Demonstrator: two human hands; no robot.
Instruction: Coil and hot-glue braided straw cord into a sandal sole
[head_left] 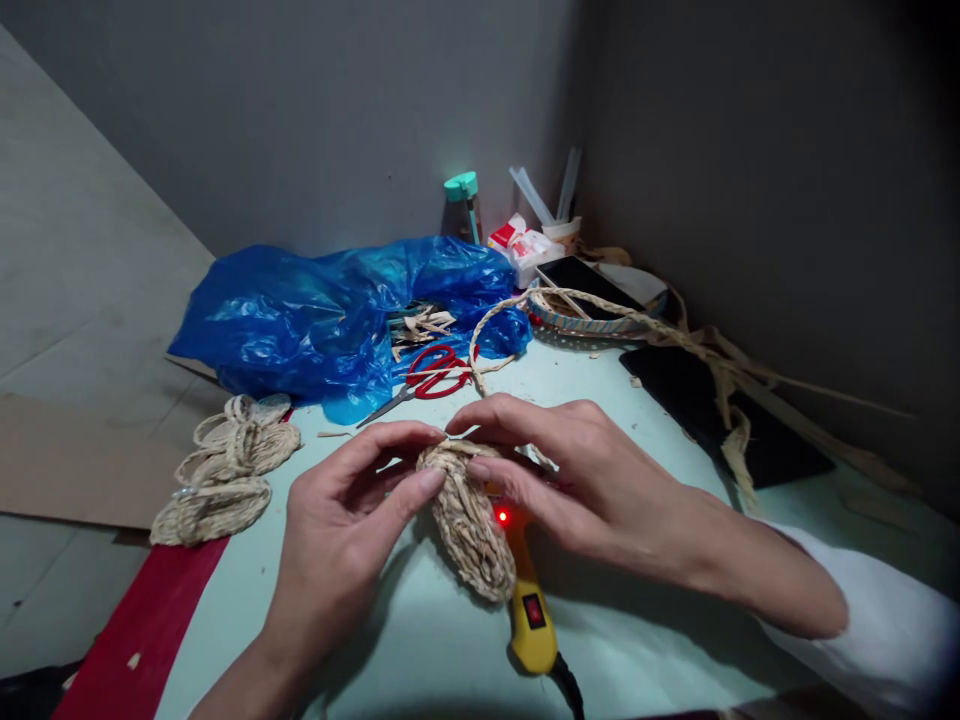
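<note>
Between my two hands is a small woven straw slipper sole [476, 540], an oval of coiled braid, raised over the table. My left hand [349, 510] pinches its upper left edge with thumb and fingers. The thumb of my right hand [559, 470] presses on its upper right side, the fingers curling over the top. A long straw braid [480, 330] rises near the right fingers and arcs off to the right. Just under the sole lies a yellow glue gun [534, 630] with a red light lit; its front part is hidden by the sole and my right hand.
Several finished small straw slippers [217, 505] lie at the left edge. Red-handled scissors [435, 375] rest before a blue plastic bag [300, 310] of straw. A basket [592, 318] holding a phone [592, 285], a black tablet-like slab [720, 415] and a teal-lidded jar [461, 205] stand farther back.
</note>
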